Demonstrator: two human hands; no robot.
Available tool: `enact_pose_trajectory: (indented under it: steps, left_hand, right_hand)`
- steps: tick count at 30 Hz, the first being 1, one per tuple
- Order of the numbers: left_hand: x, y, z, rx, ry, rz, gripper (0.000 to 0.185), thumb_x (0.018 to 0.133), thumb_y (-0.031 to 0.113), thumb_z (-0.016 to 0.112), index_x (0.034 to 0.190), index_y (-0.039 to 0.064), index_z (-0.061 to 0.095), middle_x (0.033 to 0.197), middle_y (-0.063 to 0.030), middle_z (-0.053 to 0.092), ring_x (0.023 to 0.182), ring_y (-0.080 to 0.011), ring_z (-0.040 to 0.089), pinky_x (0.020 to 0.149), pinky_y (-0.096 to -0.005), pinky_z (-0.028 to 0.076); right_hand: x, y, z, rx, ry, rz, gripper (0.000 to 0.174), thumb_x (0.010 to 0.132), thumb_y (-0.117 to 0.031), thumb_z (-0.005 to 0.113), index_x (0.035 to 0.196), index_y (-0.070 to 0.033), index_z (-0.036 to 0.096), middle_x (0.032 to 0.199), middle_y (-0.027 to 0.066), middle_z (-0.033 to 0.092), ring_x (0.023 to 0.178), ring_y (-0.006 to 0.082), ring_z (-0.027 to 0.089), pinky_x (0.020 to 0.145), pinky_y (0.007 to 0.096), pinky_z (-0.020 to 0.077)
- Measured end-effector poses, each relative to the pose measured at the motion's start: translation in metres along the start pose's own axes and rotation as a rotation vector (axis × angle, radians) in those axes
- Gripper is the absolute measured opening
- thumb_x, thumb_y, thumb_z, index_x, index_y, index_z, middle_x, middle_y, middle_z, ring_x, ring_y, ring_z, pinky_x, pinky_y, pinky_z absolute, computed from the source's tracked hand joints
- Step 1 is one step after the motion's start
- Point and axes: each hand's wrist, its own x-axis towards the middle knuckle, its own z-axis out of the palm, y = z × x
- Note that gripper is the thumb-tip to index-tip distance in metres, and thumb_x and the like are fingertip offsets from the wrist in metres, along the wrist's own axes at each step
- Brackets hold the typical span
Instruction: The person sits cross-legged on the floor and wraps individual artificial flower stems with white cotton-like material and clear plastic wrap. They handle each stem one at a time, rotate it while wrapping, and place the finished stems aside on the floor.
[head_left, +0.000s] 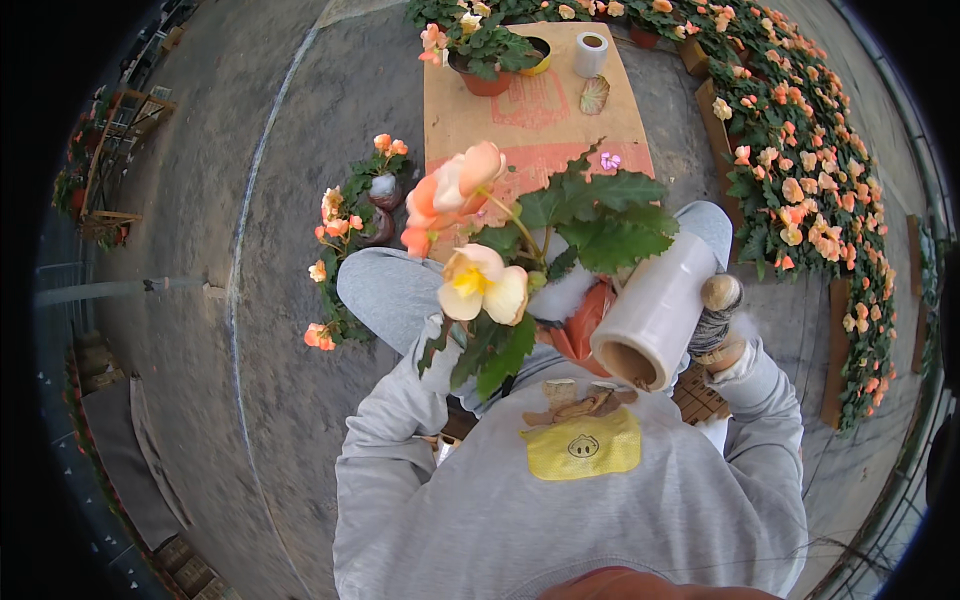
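My right hand (716, 319), in a grey knitted glove with tan fingertips, grips a roll of clear stretch film (656, 315). The roll is tilted, its hollow cardboard core facing me. A begonia (517, 247) with peach and cream blooms and dark green leaves stands over my lap. Whitish wrapping (564, 294) and a reddish-brown plastic pot or bag (589, 326) show at its base, close beside the roll. My left sleeve (401, 390) runs up to the lower leaves; the left hand itself is hidden behind the plant.
Ahead stands a cardboard-topped surface (465, 127) with a potted begonia (487, 82), a second film roll (591, 54) and a loose leaf (595, 95). Wrapped begonias (382, 187) sit on the floor at left. Massed begonias (802, 172) line the right side.
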Motion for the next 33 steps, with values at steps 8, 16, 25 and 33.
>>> enact_pose_trajectory:
  steps: [8, 16, 25, 33]
  left_hand:
    - [-0.016, 0.002, 0.000, -0.012, -0.093, -0.212, 0.048, 0.080, 0.013, 0.062, 0.124, 0.004, 0.044, 0.117, -0.0110, 0.052, 0.106, -0.0198, 0.051, 0.088, -0.0341, 0.043]
    - [-0.017, -0.009, -0.010, -0.090, -0.071, -0.411, 0.046, 0.081, 0.013, 0.061, 0.123, 0.005, 0.046, 0.112, -0.0099, 0.054, 0.102, -0.0184, 0.053, 0.084, -0.0325, 0.044]
    - [-0.032, -0.001, -0.011, 0.144, -0.097, -0.255, 0.058, 0.071, 0.013, 0.072, 0.123, 0.009, 0.046, 0.117, -0.0070, 0.051, 0.104, -0.0189, 0.052, 0.084, -0.0333, 0.045]
    - [-0.028, -0.008, -0.018, 0.140, -0.130, -0.224, 0.070, 0.064, 0.012, 0.077, 0.126, 0.010, 0.042, 0.124, -0.0060, 0.046, 0.112, -0.0213, 0.047, 0.092, -0.0356, 0.040]
  right_hand:
    - [0.009, -0.011, 0.019, -0.438, 0.122, -0.061, 0.059, 0.074, -0.040, 0.064, 0.112, 0.004, 0.054, 0.103, 0.0114, 0.062, 0.093, 0.0207, 0.059, 0.085, 0.0313, 0.0447]
    - [0.022, 0.056, 0.045, -1.155, -0.302, -0.476, 0.041, 0.064, -0.033, 0.075, 0.094, -0.006, 0.064, 0.101, 0.0097, 0.060, 0.099, 0.0263, 0.056, 0.086, 0.0391, 0.0423]
    - [0.015, 0.005, 0.012, -0.466, 0.059, -0.236, 0.060, 0.065, -0.037, 0.065, 0.108, 0.004, 0.053, 0.099, 0.0111, 0.061, 0.091, 0.0221, 0.060, 0.084, 0.0335, 0.0461]
    - [0.007, -0.006, 0.023, -0.011, 0.196, -0.053, 0.068, 0.057, -0.041, 0.067, 0.100, 0.010, 0.054, 0.086, 0.0196, 0.062, 0.072, 0.0268, 0.063, 0.064, 0.0340, 0.0531]
